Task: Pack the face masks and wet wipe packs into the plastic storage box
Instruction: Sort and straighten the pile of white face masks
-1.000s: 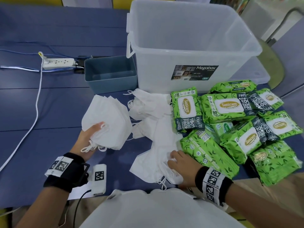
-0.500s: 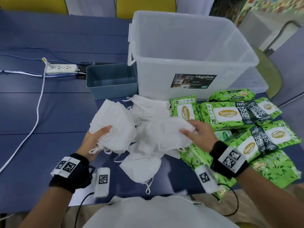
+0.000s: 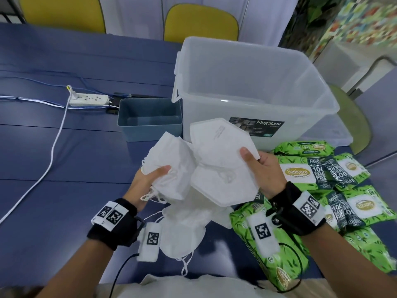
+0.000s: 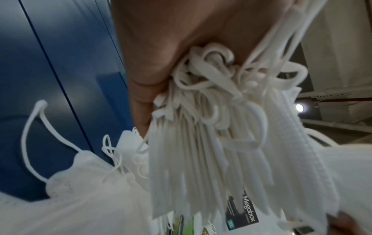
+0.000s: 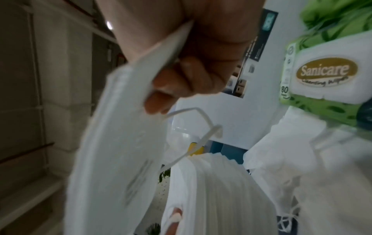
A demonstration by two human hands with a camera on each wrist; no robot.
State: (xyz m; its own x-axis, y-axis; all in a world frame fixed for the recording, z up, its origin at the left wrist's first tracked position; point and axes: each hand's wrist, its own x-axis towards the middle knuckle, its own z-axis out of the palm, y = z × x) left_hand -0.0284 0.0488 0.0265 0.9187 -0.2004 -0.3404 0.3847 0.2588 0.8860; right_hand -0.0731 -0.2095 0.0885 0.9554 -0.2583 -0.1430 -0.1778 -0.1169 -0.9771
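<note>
The left hand [image 3: 148,181] holds a stack of masks [image 3: 171,166] in its grip; the right hand [image 3: 263,171] pinches one folded mask [image 3: 221,160] beside it.

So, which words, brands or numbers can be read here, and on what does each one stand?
"Megabox": label on the box; its smaller print is too small to read.
"Sanicare", "80": wipe pack.
"100", "FAVO", "FIBE": dark band of a wipe pack, cut off.
Mask print: too blurred.
Wrist tags: patterns only, no words.
</note>
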